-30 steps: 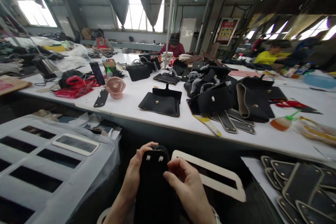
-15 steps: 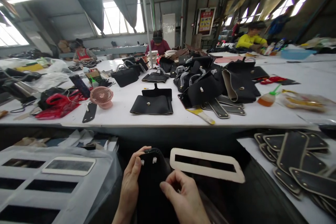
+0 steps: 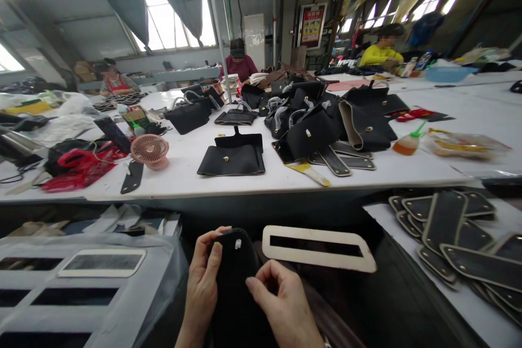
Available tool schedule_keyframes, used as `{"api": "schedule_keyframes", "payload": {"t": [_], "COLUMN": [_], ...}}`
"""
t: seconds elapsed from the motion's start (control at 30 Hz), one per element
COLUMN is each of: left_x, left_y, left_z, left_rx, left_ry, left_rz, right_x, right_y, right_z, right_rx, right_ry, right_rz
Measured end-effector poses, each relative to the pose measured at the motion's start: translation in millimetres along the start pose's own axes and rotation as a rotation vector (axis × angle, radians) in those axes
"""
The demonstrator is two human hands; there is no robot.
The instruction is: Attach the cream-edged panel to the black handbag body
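Left hand (image 3: 203,277): closed on a black piece (image 3: 241,296) at its upper left edge, thumb on the near face. Piece stands roughly upright, below the table's near edge; one pale fitting (image 3: 238,244) shows near its top. Right hand (image 3: 283,296): thumb and index curled close together before the piece's right side; cannot tell whether they grip anything. Just beyond: slotted cream frame (image 3: 318,236). Farther, on the white table (image 3: 228,187): flat black bag (image 3: 232,160), pink fan (image 3: 149,149) to its left.
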State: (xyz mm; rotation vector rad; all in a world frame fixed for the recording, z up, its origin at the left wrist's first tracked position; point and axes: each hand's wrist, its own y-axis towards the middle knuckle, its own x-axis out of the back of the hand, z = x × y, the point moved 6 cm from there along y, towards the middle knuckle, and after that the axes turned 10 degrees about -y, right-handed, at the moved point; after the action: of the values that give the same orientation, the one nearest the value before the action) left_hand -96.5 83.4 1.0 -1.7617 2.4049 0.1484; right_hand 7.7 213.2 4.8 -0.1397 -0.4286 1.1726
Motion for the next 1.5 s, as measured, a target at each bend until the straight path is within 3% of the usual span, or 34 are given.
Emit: {"api": "schedule_keyframes", "payload": {"t": [0.3, 0.57, 0.87, 1.27, 1.5], "left_x": [2.6, 3.8, 9.4, 4.8, 2.9], "left_y": [-0.8, -1.8, -46.8, -54.1, -55.1], "left_z": [1.5, -1.1, 28.2, 5.6, 1.3], "left_rx": [0.031, 0.045, 0.189, -0.031, -0.022], "left_ry": [-0.011, 0.003, -0.060, 0.207, 0.165], "left_rz": [-0.034, -0.054, -0.138, -0.137, -0.174], "right_x": [-6.6, -8.5, -12.7, -8.4, -4.5], "right_y": [3.8, 9.1, 11.0, 14.0, 14.7], "right_z": [-5.6, -7.3, -19.8, -2.3, 5.7], "right_rx": [-0.020, 0.039, 0.068, 0.057, 0.128], "right_ry": [0.085, 0.199, 0.271, 0.304, 0.225], "right_rz": [0.032, -0.026, -0.033, -0.068, -0.050]}}
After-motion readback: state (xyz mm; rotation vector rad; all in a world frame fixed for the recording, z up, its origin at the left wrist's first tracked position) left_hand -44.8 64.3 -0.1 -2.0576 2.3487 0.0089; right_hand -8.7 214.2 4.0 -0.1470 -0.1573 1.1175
